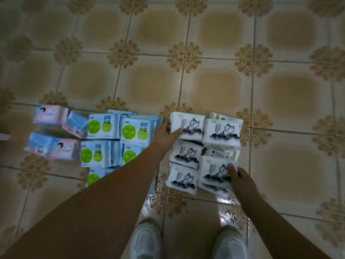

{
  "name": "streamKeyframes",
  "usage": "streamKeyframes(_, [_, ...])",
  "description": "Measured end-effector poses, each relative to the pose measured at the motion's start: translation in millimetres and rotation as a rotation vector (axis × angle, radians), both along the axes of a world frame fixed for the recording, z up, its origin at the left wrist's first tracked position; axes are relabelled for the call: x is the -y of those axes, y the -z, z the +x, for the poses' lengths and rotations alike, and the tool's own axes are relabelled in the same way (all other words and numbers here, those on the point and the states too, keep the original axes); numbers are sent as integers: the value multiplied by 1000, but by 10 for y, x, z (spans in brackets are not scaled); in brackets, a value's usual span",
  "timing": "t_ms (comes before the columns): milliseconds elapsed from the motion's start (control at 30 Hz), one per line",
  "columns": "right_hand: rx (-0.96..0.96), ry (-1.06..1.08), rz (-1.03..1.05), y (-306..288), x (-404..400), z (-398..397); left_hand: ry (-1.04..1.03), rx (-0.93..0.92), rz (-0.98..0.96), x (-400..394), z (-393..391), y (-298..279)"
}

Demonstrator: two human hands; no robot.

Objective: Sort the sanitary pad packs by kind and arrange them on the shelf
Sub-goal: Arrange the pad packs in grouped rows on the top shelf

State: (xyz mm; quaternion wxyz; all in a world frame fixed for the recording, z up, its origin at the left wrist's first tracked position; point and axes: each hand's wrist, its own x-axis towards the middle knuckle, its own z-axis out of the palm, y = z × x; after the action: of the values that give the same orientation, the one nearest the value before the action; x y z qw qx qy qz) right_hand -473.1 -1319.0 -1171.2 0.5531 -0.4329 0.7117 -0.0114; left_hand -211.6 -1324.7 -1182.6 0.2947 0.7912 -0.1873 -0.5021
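Pad packs lie sorted in three groups on the tiled floor. Several white packs with an ink cat drawing form the right group. My left hand grips the far-left white pack, thumb on its front face. My right hand holds the nearest right white pack at its right edge. Several light blue packs with green circles lie in the middle, partly hidden by my left forearm. Pink and blue packs lie at the left. No shelf is in view.
The patterned beige floor tiles stretch beyond the packs. My two white shoes stand just below the white group. A small white edge shows at the far left border.
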Motion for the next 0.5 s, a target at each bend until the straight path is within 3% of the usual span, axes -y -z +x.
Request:
streamKeyframes(133, [-129, -41, -22, -127, -71, 89, 80, 38, 76, 23, -47, 8])
streamKeyframes(300, [-280, -190, -89, -963, -67, -12, 350, 383, 183, -48, -167, -642])
streamKeyframes(500, [-295, -376, -165, -2835, 131, 16, 624, 489, 198, 127, -167, -2639])
